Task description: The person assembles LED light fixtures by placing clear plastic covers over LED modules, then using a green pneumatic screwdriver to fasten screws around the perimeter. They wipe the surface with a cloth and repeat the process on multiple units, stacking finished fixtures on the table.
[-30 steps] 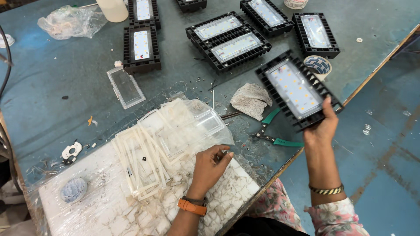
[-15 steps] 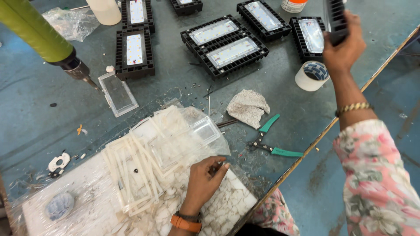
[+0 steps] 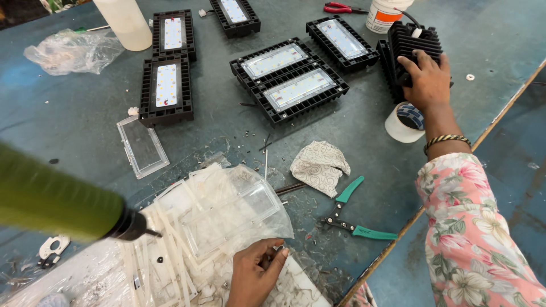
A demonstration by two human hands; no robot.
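Note:
My right hand (image 3: pixel 427 79) grips a black finned lamp housing (image 3: pixel 412 42), turned fins up, at the far right of the blue table; it rests on or against another black unit there. My left hand (image 3: pixel 255 273) is at the near edge, fingers pinched together beside a heap of white gasket frames and clear lens covers (image 3: pixel 193 233) under clear plastic. Whatever the fingers pinch is too small to see. A green hanging power screwdriver (image 3: pixel 57 199) juts in from the left, its tip just over the heap.
Several black LED lamps lie face up, including a pair (image 3: pixel 290 79) in the middle and two (image 3: pixel 166 85) at the left. A clear cover (image 3: pixel 142 146), crumpled cloth (image 3: pixel 319 165), green cutters (image 3: pixel 352 219), tape roll (image 3: pixel 402 122), white bottle (image 3: pixel 125 23), plastic bag (image 3: pixel 71 51). The table edge (image 3: pixel 489 125) runs diagonally on the right.
My right hand has carried the lamp housing from the near table edge up and away, and now sets it down fins up at the far right. The left hand has stayed at the heap.

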